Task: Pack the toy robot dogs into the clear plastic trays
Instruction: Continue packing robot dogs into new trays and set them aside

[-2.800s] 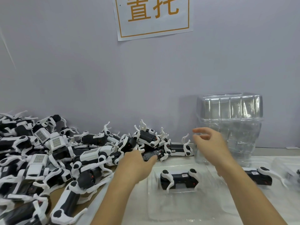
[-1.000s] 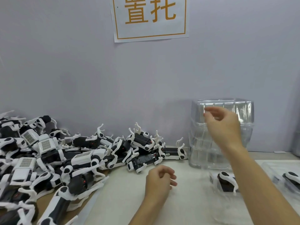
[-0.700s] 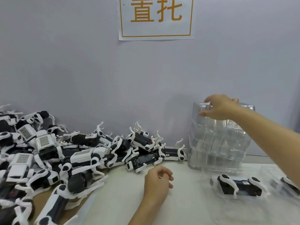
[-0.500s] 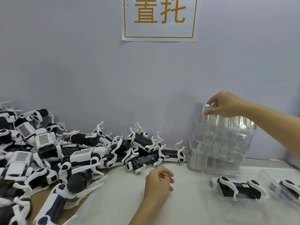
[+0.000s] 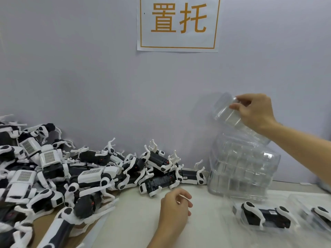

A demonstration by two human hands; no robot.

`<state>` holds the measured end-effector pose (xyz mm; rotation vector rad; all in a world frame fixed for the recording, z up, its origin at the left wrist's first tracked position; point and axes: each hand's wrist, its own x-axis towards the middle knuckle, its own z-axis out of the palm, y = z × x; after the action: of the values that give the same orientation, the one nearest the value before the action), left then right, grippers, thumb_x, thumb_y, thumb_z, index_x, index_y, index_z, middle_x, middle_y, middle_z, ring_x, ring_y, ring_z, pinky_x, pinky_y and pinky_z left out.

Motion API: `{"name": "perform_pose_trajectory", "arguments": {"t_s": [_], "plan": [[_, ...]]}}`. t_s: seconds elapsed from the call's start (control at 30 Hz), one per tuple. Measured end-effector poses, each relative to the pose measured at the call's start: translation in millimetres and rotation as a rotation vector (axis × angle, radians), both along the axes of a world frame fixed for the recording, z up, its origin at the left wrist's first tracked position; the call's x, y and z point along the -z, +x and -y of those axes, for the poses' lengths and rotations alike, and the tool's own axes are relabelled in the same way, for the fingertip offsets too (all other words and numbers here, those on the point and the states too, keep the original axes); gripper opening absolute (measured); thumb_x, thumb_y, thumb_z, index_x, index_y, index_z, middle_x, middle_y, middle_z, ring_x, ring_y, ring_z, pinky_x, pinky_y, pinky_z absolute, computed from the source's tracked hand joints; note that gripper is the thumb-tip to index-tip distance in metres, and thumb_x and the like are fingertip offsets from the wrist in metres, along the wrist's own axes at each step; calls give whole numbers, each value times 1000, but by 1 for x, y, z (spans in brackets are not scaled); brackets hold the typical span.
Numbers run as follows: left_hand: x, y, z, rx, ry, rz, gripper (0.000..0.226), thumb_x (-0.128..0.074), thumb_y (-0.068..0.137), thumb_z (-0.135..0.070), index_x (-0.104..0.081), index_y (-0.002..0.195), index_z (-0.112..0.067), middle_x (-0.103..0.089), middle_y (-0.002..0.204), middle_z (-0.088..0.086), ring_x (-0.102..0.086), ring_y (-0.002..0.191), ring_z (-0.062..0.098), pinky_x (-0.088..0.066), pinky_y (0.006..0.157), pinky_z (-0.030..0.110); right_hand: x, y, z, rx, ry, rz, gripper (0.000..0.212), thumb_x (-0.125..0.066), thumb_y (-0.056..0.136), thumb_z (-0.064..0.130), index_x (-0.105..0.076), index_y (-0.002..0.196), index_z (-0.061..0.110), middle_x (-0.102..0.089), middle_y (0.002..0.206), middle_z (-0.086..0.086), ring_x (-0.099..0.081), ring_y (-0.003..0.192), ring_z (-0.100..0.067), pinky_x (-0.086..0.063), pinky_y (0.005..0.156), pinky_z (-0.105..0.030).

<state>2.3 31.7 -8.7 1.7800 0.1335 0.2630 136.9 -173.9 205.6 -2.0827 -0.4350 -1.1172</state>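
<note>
Resting nearest me on the white surface (image 5: 136,219), my left hand (image 5: 174,207) lies with fingers loosely curled and holds nothing. To its right, one black-and-white toy robot dog (image 5: 265,216) lies on its side in a clear plastic tray (image 5: 238,219), and a second packed dog (image 5: 320,214) shows at the right edge, blurred. Left of my hand, a big heap of loose robot dogs (image 5: 75,176) spreads back to the wall. Farther off, a stack of empty clear trays (image 5: 241,167) stands against the wall. Above it, my right hand (image 5: 256,111) pinches the top tray (image 5: 223,111) between thumb and fingers, tilted, its far end lifted off the stack. On the wall hangs a paper sign (image 5: 179,24) with orange characters.
</note>
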Motion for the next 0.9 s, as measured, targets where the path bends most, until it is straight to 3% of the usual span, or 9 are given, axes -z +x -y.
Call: {"name": "perform_pose_trajectory", "arguments": {"t_s": [0.07,0.17,0.3,0.43,0.5,0.57,0.67,0.8,0.9], "plan": [[-3,0,-1,-9,-34,39,35,-39,89,6,-65,81,-17,-70,77,3,-61,58,10,-42,53,18,-8,-8,-10,-13,20,76,17,-79,83,18,-75,94,6,-70,82,-20,-56,70,-21,-43,66,-17],[-20,-1,-5,-46,-114,175,34,-43,90,10,-67,84,-14,-71,77,7,-61,63,9,-44,56,17,-26,-27,-28,-43,104,208,22,-77,82,25,-74,89,5,-70,82,-20,-58,70,-24,-45,68,-27],[-66,-5,-14,-92,-237,439,28,-49,93,7,-68,90,-14,-72,78,2,-64,73,12,-48,64,21,-54,-65,-53,-167,413,285,21,-74,80,39,-76,82,18,-71,76,-3,-54,65,-5,-52,65,-28],[-107,-21,-21,-154,-298,662,13,-56,93,-24,-69,94,-23,-71,83,-8,-63,78,6,-51,71,24,-30,-105,-81,-284,647,205,20,-79,77,44,-72,65,29,-67,64,14,-56,58,0,-53,58,-25],[-118,-30,-22,-145,-258,708,20,-53,89,-38,-68,95,-27,-70,85,-12,-61,81,4,-50,72,22,2,-117,-96,-316,705,105,22,-81,77,42,-72,61,30,-66,59,20,-54,55,3,-49,55,-20],[-124,-35,-22,-129,-195,719,23,-52,88,-45,-67,95,-29,-69,84,-11,-61,78,8,-49,71,23,37,-122,-110,-332,778,-19,19,-82,77,40,-75,67,26,-70,63,17,-59,57,3,-51,58,-19],[-122,-32,-20,-98,-126,676,23,-61,86,-43,-67,95,-23,-71,82,5,-64,74,27,-54,70,42,77,-122,-121,-323,901,-179,22,-82,77,41,-77,77,19,-74,71,11,-68,65,1,-52,62,-16],[-104,-17,-20,-98,-60,528,9,-72,90,-25,-69,91,-17,-72,71,1,-64,61,13,-52,63,38,106,-114,-124,-304,883,-309,26,-80,80,41,-74,70,18,-74,70,5,-67,66,-5,-54,64,-22],[-89,-8,-22,-89,-124,424,11,-68,93,-21,-71,87,-12,-74,77,13,-69,80,40,-57,77,54,120,-106,-119,-300,834,-422,22,-78,81,39,-74,86,19,-74,78,6,-69,79,-7,-53,74,-24]]}}
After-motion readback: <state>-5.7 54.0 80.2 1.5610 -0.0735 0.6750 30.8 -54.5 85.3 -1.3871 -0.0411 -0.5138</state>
